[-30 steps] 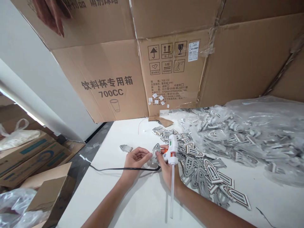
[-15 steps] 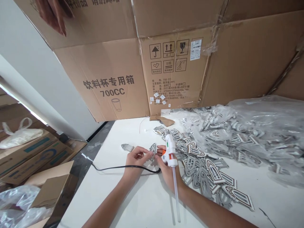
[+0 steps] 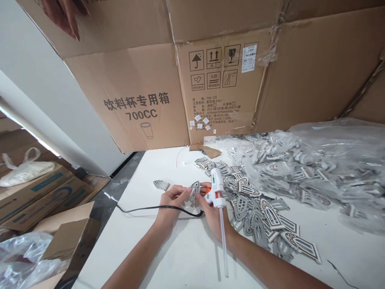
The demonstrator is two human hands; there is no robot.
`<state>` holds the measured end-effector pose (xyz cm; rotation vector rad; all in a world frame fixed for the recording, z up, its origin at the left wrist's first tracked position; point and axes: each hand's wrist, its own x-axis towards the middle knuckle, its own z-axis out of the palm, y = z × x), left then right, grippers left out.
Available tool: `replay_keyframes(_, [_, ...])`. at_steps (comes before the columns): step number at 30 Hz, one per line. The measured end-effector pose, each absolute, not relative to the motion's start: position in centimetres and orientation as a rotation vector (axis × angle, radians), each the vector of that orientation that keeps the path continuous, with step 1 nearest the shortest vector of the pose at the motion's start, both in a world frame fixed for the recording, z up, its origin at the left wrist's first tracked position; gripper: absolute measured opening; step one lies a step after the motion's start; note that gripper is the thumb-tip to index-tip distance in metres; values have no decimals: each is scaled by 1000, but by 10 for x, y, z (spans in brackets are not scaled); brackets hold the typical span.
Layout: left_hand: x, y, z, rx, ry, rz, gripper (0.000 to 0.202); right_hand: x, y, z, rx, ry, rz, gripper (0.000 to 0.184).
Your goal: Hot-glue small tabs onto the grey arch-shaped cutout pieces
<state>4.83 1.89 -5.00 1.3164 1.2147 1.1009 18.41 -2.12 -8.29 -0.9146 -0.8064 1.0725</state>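
Pinching a small grey piece (image 3: 195,188) by its edge, the left hand (image 3: 175,202) presses its fingertips (image 3: 189,191) together on it, so the piece sits between both hands. The right hand (image 3: 211,212) is wrapped closed around the handle of a white glue gun (image 3: 215,188) with an orange trigger. Whether the right fingers touch the piece too, I cannot tell. A clear glue stick (image 3: 223,241) pokes out of the gun toward 6 o'clock, and a black cord (image 3: 159,208) runs from the right hand toward 9 o'clock.

All this happens over a white table (image 3: 141,257). At 10 o'clock from the left hand, a single piece (image 3: 161,185) lies apart. At 3 o'clock from the right hand spreads a loose heap of arched pieces (image 3: 255,216), grey with white and brown markings, and it runs back into a clear plastic bag (image 3: 337,160) at 2 o'clock.

A large cardboard carton (image 3: 135,84) printed "700CC" fills 12 o'clock, with another person's hand (image 3: 61,16) against it at 11 o'clock. Stacked boxes (image 3: 39,196) and a white bag (image 3: 25,170) sit at 9 o'clock.
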Motion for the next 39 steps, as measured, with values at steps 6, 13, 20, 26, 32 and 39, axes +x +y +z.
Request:
replay_keyframes(6, [53,15,-54,1307,1306,1128,41,184,-21,-86,-939,-816,1068,46])
replay_keyframes(13, [53,18,-66,1517,1382,1223,44,185,-21,-83,-949,-804,1052,46])
replay_keyframes(20, [53,17,-68,1510,1302,1124,41,186,-22,-84,-926,-817,1100,46])
replay_keyframes(26, [53,19,-57,1236,1131,1017,53,183,-19,-83,-982,-774,1091,43])
replay_keyframes(32, [34,37,-60,1074,1089,1161,54,175,0,-70,-866,-705,1236,43])
replay_keyframes(39, [20,48,-67,1142,1133,1266,52,169,3,-76,-706,-692,1433,39])
